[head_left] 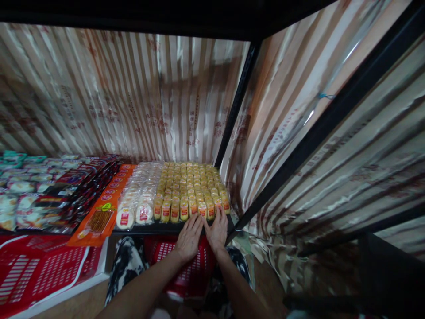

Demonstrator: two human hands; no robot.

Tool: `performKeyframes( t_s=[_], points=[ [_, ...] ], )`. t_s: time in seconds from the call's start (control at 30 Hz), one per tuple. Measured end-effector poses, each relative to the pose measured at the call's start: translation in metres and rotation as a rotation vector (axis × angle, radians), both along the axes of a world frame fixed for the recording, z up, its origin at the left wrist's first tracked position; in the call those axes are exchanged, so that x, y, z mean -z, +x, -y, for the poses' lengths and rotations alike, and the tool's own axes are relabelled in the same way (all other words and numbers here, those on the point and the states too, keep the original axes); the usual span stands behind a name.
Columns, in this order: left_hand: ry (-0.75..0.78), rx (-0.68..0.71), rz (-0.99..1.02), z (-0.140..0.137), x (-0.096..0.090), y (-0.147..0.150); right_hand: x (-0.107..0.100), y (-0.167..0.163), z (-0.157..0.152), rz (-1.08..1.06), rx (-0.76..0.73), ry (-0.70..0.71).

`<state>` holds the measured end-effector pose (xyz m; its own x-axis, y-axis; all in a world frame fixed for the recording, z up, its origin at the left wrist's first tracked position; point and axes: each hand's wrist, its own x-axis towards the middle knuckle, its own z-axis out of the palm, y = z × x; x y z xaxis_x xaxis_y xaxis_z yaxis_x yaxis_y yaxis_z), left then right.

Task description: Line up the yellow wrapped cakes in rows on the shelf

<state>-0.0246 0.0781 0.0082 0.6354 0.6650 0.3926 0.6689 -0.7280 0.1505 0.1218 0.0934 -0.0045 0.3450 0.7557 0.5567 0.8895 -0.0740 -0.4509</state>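
Rows of small yellow wrapped cakes (184, 190) fill the right end of a dark shelf (149, 231). At their front edge lie both of my hands, side by side. My left hand (190, 237) has its fingers stretched out flat against the front packs. My right hand (217, 230) touches the packs near the right corner, fingers extended and slightly apart. Neither hand is wrapped round a pack. Left of the yellow cakes stand rows of round white wrapped cakes (144, 212) with red labels.
An orange snack bag (102, 210) overhangs the shelf edge, beside dark red packets (79, 181) and white packets (28, 199). Red baskets (43, 266) (186, 270) sit below. A black post (237, 104) and diagonal bar (299, 141) frame the right, against striped sheeting (186, 97).
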Motion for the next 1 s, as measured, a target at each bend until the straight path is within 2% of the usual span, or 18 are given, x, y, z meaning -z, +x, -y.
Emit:
performKeyframes(
  t_s=[0.23, 0.4, 0.57, 0.7, 0.87, 1.0],
  points=[
    [-0.099, -0.020, -0.041, 0.003, 0.003, 0.003, 0.003, 0.005, 0.002, 0.002, -0.057, 0.022],
    [-0.082, -0.029, -0.025, 0.002, 0.004, 0.006, 0.004, 0.009, 0.005, -0.064, -0.075, 0.072],
    [-0.106, -0.038, -0.028, 0.002, -0.002, 0.009, 0.005, 0.017, 0.005, -0.021, -0.194, 0.062],
    [-0.145, -0.052, -0.021, 0.006, -0.008, 0.010, 0.002, 0.019, 0.007, -0.033, -0.224, 0.069],
    [-0.111, -0.065, 0.013, 0.010, -0.009, 0.004, 0.002, 0.013, 0.017, -0.053, -0.226, 0.100],
    [-0.175, -0.087, 0.011, 0.008, -0.003, -0.005, 0.009, 0.009, 0.019, -0.011, -0.294, 0.053]
  ],
)
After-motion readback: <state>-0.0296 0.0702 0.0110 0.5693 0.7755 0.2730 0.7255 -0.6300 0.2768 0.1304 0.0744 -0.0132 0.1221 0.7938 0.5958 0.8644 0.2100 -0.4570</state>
